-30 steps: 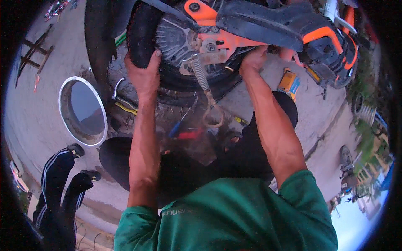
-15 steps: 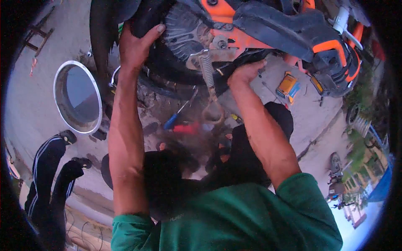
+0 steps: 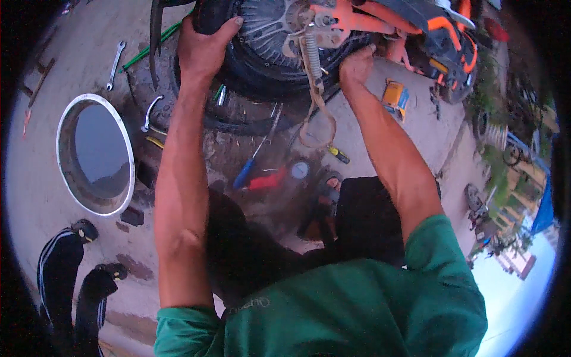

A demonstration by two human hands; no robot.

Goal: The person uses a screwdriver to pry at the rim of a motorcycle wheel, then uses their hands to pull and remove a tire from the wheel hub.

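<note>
In front of me is a dusty wheel with a black tyre (image 3: 253,82) and a finned metal hub (image 3: 270,35), mounted in the orange frame (image 3: 357,22) of a two-wheeler. My left hand (image 3: 203,50) grips the tyre's left side, thumb over the edge toward the hub. On the opposite side my right hand (image 3: 358,66) is closed around the tyre; its fingertips are partly hidden. A rusty stand (image 3: 314,101) with a coil spring (image 3: 312,55) hangs between my hands. Under the wheel lies a black rubber ring (image 3: 238,126).
A water-filled basin (image 3: 128,196) stands left, near a wrench (image 3: 115,66) and another person's legs (image 3: 59,262). Below the wheel lie a blue-handled screwdriver (image 3: 244,172), a red object (image 3: 266,179), a round gauge (image 3: 299,170) and a yellow-handled tool (image 3: 339,154). A yellow box (image 3: 394,95) lies right.
The view has shifted, so the wheel sits higher in it and the basin lower. Both hands keep their hold on the tyre. More of the wrench and a green rod now show at left.
</note>
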